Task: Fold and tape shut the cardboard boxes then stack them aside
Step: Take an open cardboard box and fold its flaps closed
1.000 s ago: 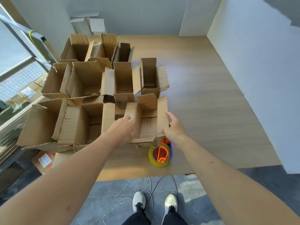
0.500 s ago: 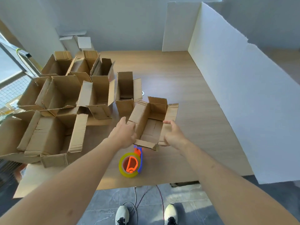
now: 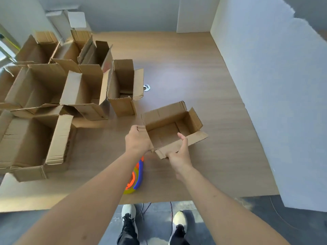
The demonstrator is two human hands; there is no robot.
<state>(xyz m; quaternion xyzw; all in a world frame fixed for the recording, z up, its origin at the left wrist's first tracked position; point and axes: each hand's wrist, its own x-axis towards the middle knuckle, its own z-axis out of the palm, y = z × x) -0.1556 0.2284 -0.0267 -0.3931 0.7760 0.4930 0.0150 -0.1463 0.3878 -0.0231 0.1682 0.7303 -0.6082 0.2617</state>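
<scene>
Hands, left hand [image 3: 137,140] and right hand [image 3: 179,154], gripping one open box [image 3: 169,128]

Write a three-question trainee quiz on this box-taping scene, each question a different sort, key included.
1. True or false: the small open box has its flaps taped shut.
2. Which hand grips the near long flap? A left hand B right hand
3. Fill in: the tape dispenser lies partly under the left ____.

Key: 1 false, the flaps stand open. 2 B; the left hand holds the short end flap. 3 forearm.
</scene>
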